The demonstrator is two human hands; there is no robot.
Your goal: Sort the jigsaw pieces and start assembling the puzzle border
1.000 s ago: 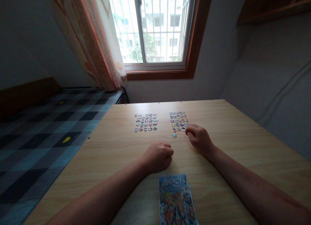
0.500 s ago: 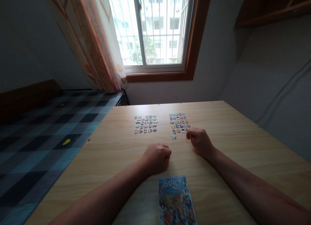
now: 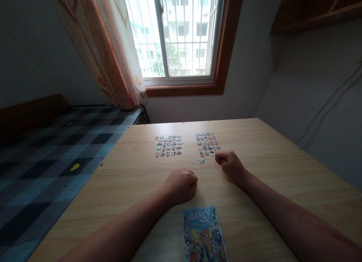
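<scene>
Small jigsaw pieces lie in rows on the wooden table, in a left group [image 3: 169,146] and a right group [image 3: 206,144]. A single light-blue jigsaw piece [image 3: 201,161] sits just in front of the right group. My right hand [image 3: 229,164] is closed in a fist beside the near right corner of that group. Closer to me, my left hand [image 3: 181,185] rests on the table, its fingers curled closed. Whatever either hand may hold is hidden inside the fingers. Between my forearms lies a colourful box or booklet [image 3: 204,235] marked "Bluey".
The wooden table [image 3: 271,167] reaches toward a wall with a barred window [image 3: 188,39]. Along the left side stands a bed with a checked cover [image 3: 93,152]. A curtain [image 3: 104,47] hangs above it, and a wooden shelf [image 3: 316,22] is at upper right.
My right hand's fingers have curled in more tightly at the same spot. The whole view has shifted slightly; the left hand, the pieces and the Bluey item stay in place.
</scene>
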